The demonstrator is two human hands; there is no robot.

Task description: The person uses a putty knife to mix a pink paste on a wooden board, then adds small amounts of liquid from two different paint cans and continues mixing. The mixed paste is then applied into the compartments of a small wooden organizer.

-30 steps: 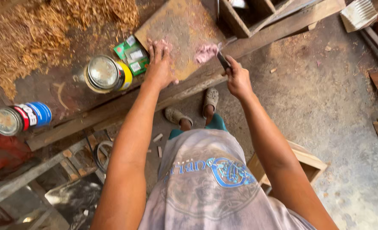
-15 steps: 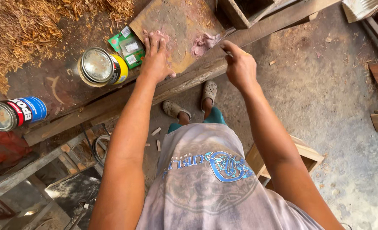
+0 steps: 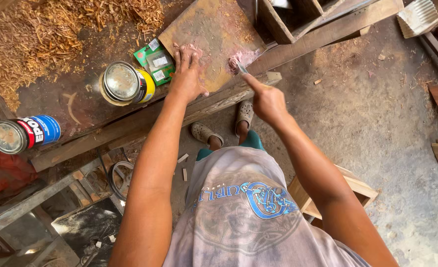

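A flat wooden board lies on the workbench, smeared with pink filler paste near its right edge. My left hand presses flat on the board's near edge, fingers spread. My right hand grips a small putty knife, whose blade touches the pink paste. A yellow tin with a metal lid lies just left of my left hand, beside a green packet.
A blue, red and white can lies at the bench's left end. Wood shavings cover the far left of the bench. A wooden box stands beyond the board. A wooden stool sits behind me on the concrete floor.
My right hand has dropped a little and swung the putty knife's blade down onto the pink paste. My left hand stays pressed on the board.
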